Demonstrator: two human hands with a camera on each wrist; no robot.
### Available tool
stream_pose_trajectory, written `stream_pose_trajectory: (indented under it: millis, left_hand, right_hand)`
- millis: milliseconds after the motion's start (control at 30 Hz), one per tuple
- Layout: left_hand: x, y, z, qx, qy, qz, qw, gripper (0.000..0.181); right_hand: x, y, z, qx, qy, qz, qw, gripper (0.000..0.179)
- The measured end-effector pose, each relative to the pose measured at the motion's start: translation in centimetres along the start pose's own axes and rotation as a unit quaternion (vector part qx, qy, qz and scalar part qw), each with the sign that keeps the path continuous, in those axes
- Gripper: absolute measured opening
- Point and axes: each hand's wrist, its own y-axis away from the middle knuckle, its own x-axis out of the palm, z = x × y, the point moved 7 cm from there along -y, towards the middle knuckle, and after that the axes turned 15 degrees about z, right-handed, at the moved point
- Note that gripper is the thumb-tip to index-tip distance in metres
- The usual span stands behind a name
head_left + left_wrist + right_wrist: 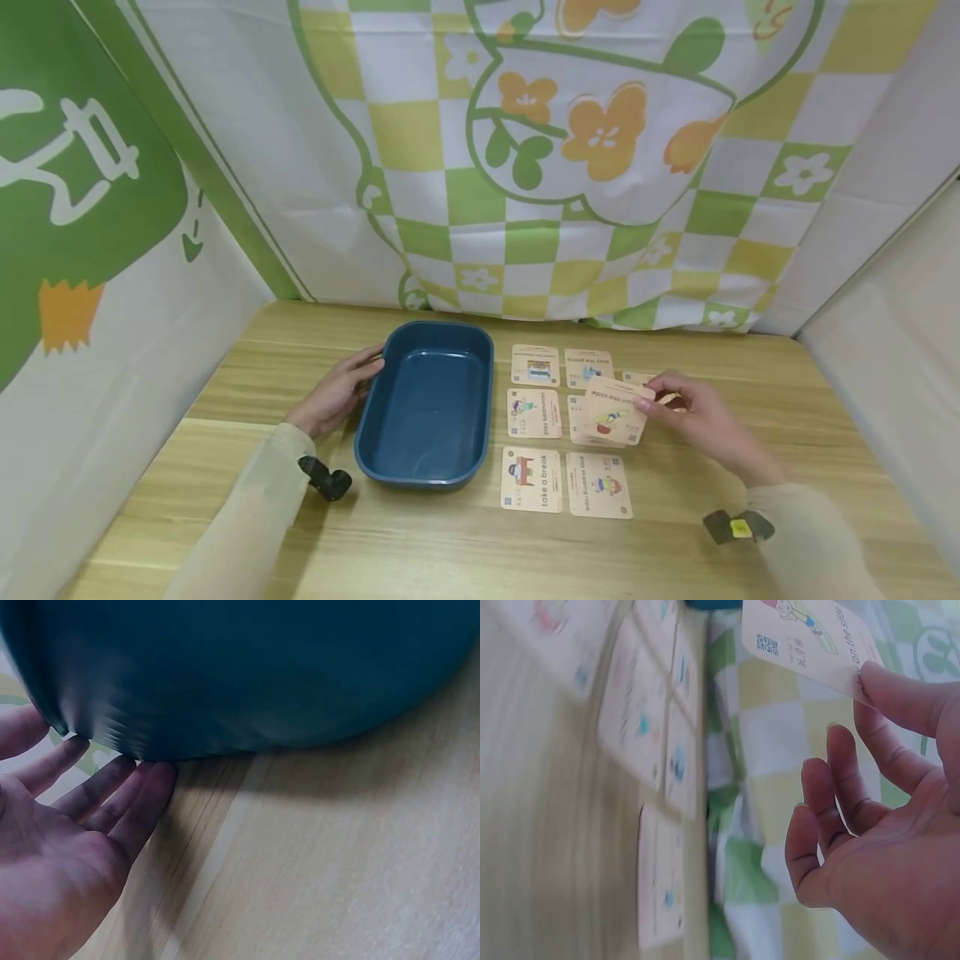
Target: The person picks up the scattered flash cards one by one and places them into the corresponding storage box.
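In the head view my right hand (697, 417) pinches a picture card (611, 417) by its edge between thumb and index finger. The card is held above the table; the right wrist view shows "on the slide" lettering and a small QR code on it. It partly covers another card (581, 421) lying below. My left hand (341, 390) is at the left side of a dark blue rectangular tray (423, 482), and in the left wrist view its fingers (142, 810) extend to touch the tray's outer wall.
Several cards lie in rows right of the tray, including a "take a break" card (531, 479) and a rope-skipping card (600, 485) at the front. One back-row card (636, 378) is partly hidden by the right hand. A patterned curtain (525, 250) hangs behind the wooden table (435, 550).
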Motion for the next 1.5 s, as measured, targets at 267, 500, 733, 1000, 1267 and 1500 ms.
stream_pose_trajectory:
  millis: [267,500,733,1000,1267,1500]
  left_hand:
    - [0.1,0.0,-0.1,0.010,-0.002,0.011,0.9999,0.060]
    - [0.0,0.1,-0.1,0.007,-0.004,0.008,0.9999,0.060]
    - [0.0,-0.1,0.0,0.008,-0.003,0.012,0.9999,0.062]
    - [-0.1,-0.1,-0.1,0.014,0.003,0.009,0.9999,0.063]
    - [-0.2,0.0,0.0,0.008,0.005,0.005,0.9999,0.063]
    - [-0.2,-0.2,0.1,0.010,0.005,0.006,0.9999,0.063]
  right_hand:
    - [1.8,-2.8,3.1,-0.034,-0.032,0.014,0.9988,0.011]
    - [3.5,-4.8,5.0,-0.057,-0.043,0.029,0.9970,0.011]
    - [5.1,-6.8,6.5,-0.063,-0.054,0.038,0.9958,0.012]
    - [7.0,-8.6,8.4,-0.073,-0.064,0.038,0.9946,0.012]
    - [8.5,-10.5,10.3,-0.077,-0.079,0.034,0.9933,0.012]
    - [9.6,-11.2,11.0,-0.098,-0.066,0.030,0.9925,0.012]
